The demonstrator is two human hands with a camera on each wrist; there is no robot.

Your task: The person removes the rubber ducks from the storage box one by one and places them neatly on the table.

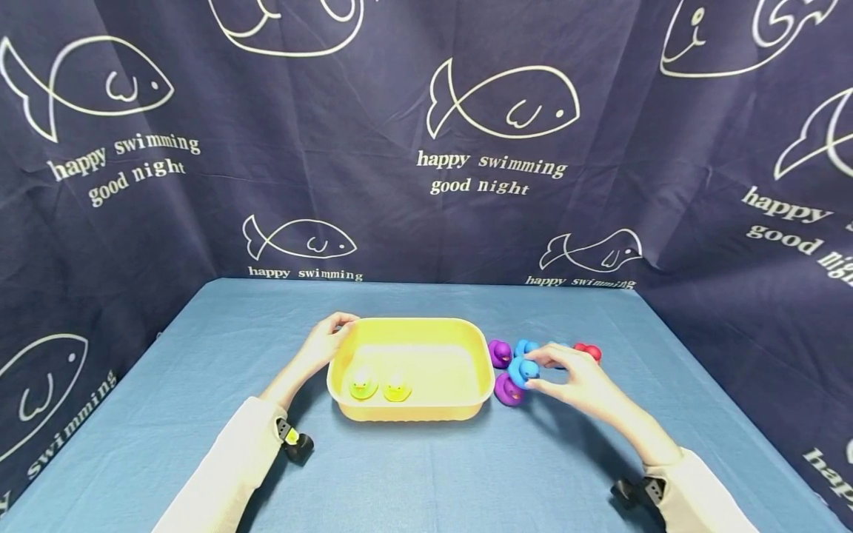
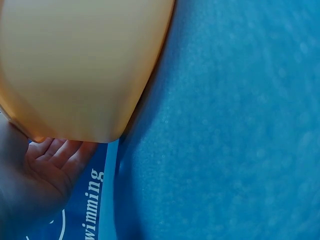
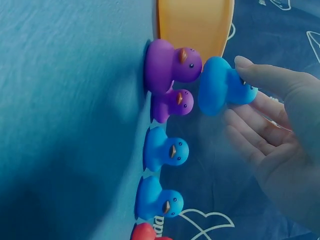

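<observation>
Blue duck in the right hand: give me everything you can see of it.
The blue toy duck looks like smooth, matte rubber or soft plastic, with a rounded body and round head; its beak isn't clear. The right hand pinches it between thumb and fingers, roughly upright, base off the table, to the right of the yellow basin. Contact with the purple duck alongside can't be told.

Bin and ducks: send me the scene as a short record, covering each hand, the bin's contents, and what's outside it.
left hand: holds the yellow bin at its far left corner
right hand: pinches a blue duck, raised off the table
inside bin: two yellow ducks, near the front wall
outside, right of bin: two purple ducks, two more blue ducks
beyond those: red, partly hidden, count unclear
</observation>
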